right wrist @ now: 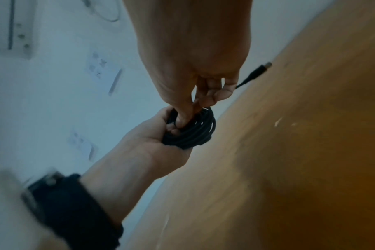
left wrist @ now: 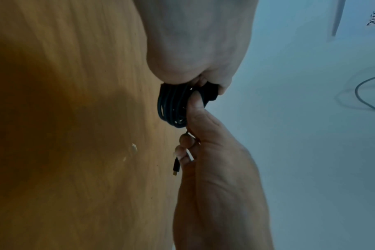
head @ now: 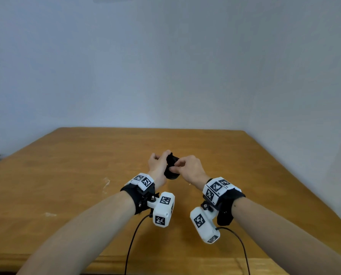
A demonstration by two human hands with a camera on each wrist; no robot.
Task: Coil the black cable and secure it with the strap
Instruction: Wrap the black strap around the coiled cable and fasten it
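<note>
The black cable (head: 171,173) is wound into a small coil, held just above the wooden table (head: 76,175). My left hand (head: 161,158) grips the coil from the left, with its thumb (left wrist: 196,101) pressed over the loops (left wrist: 171,104). My right hand (head: 178,165) comes in from the right and pinches a flat black strap (left wrist: 210,93) at the coil's top. In the right wrist view its fingers (right wrist: 183,116) reach into the coil (right wrist: 195,133). One cable plug (right wrist: 261,67) sticks out free past the right hand; the other plug (left wrist: 175,167) hangs below the left fingers.
The table ends at a pale wall (head: 165,76) behind and to the right. White scuffs (head: 106,184) mark the wood left of my hands. Thin leads (head: 132,241) from the wrist cameras trail over the table's front edge.
</note>
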